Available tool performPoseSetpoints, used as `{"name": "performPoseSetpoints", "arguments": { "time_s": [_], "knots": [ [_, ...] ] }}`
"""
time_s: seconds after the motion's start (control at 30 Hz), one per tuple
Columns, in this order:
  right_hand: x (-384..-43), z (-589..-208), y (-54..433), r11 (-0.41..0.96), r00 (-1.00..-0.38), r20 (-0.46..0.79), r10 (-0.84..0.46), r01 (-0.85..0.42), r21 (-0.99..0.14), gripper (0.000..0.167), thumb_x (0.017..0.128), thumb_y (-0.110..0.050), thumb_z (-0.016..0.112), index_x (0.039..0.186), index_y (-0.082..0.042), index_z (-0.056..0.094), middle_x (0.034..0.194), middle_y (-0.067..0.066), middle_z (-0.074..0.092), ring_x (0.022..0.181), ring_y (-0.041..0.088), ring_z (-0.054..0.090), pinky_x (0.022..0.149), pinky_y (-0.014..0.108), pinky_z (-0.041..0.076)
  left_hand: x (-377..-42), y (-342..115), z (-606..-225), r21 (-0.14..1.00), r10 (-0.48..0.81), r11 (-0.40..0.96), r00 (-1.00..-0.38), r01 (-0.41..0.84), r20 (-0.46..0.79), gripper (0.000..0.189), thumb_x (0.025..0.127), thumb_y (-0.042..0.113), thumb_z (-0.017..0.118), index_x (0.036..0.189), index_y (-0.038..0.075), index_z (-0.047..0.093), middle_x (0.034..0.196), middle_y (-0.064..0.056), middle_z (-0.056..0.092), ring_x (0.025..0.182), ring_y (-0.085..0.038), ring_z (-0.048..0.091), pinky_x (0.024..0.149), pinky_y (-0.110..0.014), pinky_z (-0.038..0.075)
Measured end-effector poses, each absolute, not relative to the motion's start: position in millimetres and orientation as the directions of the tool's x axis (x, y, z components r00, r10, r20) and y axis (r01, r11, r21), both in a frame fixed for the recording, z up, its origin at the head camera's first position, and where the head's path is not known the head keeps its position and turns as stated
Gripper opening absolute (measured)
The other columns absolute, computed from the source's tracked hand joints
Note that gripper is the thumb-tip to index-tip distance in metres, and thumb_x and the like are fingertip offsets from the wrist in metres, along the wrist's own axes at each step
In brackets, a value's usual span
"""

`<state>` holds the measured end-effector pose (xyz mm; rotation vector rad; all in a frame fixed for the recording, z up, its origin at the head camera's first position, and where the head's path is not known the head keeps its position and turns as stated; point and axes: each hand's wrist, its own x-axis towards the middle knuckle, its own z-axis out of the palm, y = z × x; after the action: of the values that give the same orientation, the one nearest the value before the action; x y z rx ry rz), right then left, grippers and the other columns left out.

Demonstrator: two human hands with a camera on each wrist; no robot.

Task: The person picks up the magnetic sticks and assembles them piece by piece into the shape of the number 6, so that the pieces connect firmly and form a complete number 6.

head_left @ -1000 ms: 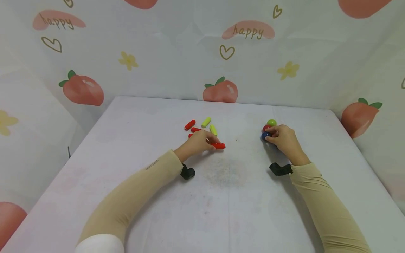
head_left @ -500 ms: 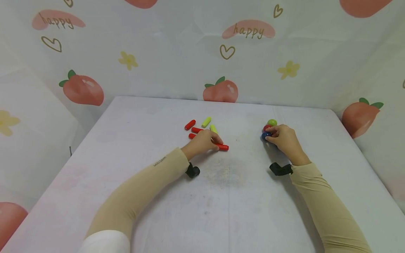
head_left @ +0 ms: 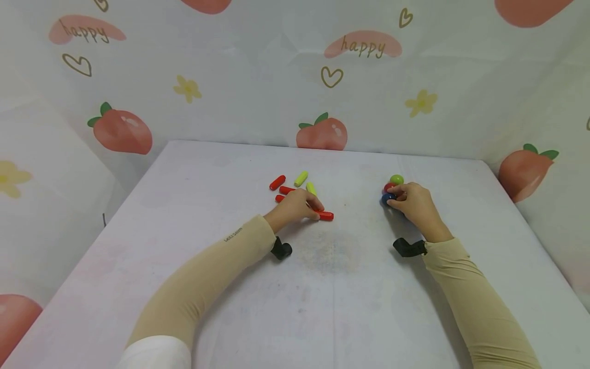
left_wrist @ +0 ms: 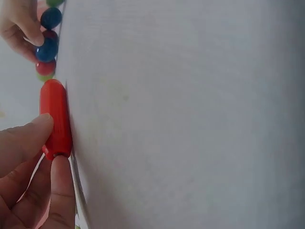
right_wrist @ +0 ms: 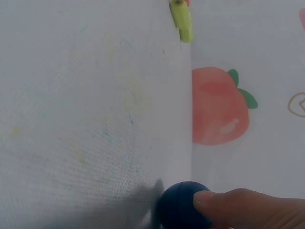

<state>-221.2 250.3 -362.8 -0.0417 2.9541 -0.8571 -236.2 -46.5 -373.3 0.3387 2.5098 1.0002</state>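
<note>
My left hand (head_left: pixel 296 207) pinches a short, faceted red plastic stick (head_left: pixel 326 216) between thumb and fingers, low over the white table. In the left wrist view the stick's rounded end (left_wrist: pixel 53 86) points away from the fingertips. To the right, my right hand (head_left: pixel 412 202) holds a blue ball (head_left: pixel 388 199) with its thumb and finger. A red ball (head_left: pixel 389 187) and a green ball (head_left: pixel 397 179) lie right behind it. The right wrist view has the thumb (right_wrist: pixel 224 205) pressed against the blue ball. Another blue ball (left_wrist: pixel 51 18) shows in the left wrist view.
Behind my left hand lie several loose sticks: a red one (head_left: pixel 277 182), a yellow one (head_left: pixel 301 178) and others partly covered by the hand. A patterned cloth (head_left: pixel 258 77) hangs behind the table's (head_left: pixel 230 164) back edge. Black camera mounts (head_left: pixel 409 247) stick out at both wrists.
My left hand has shifted a little to the right with the red stick, then stayed there over the last half second. My right hand has kept its place at the balls.
</note>
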Motion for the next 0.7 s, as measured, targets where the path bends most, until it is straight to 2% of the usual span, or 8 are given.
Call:
{"name": "performPoseSetpoints", "arguments": {
  "time_s": [0.4,0.7],
  "knots": [
    [-219.2,-362.4,249.4,0.842,-0.998,-0.026,-0.052,-0.030,-0.539,0.033,0.090,-0.011,0.067,0.119,0.005,0.064,0.109,0.027,0.054,0.098,0.036,0.059,0.076,0.037,0.050,-233.9,-46.8,-371.2,0.691,0.367,0.720,-0.879,0.061,-0.304,0.023,0.083,0.015,0.077,0.106,0.016,0.074,0.097,0.000,0.067,0.092,-0.016,0.057,0.070,-0.022,0.048],
    [-221.9,-362.7,250.2,0.842,-0.997,-0.064,-0.039,0.002,-0.539,0.035,0.091,-0.011,0.066,0.122,0.005,0.062,0.110,0.025,0.055,0.098,0.034,0.057,0.075,0.035,0.050,-232.7,-46.5,-370.9,0.682,0.359,0.730,-0.880,0.057,-0.311,0.023,0.084,0.013,0.076,0.107,0.015,0.074,0.098,-0.001,0.066,0.093,-0.017,0.056,0.073,-0.023,0.048]
  ]
}}
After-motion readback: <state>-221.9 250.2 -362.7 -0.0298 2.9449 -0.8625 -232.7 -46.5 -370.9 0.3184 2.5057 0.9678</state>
